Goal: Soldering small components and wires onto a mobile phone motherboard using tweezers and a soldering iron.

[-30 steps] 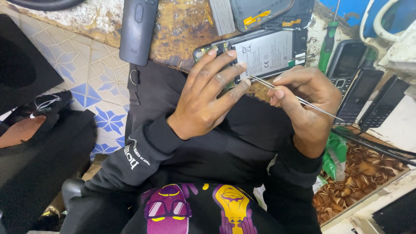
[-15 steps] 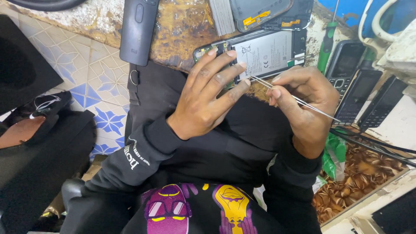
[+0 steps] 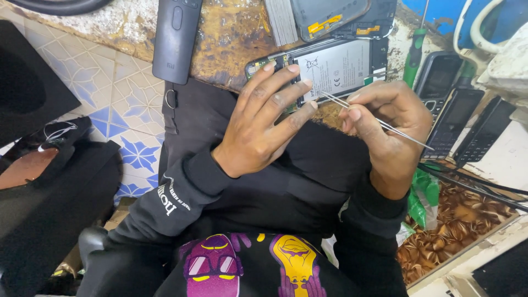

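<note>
Hands barely shifted; right hand [image 3: 388,129] pinches tweezers [image 3: 374,120], tips seemingly at opened phone [image 3: 330,66].

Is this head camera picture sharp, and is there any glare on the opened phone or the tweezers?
Head view: even, soft light, no hard shadows. The opened phone and both hands, left hand and right hand, look sharp. The tweezers catch a thin bright glint; the battery face shows slight sheen. Edges bend a little, as with a wide lens.
</note>
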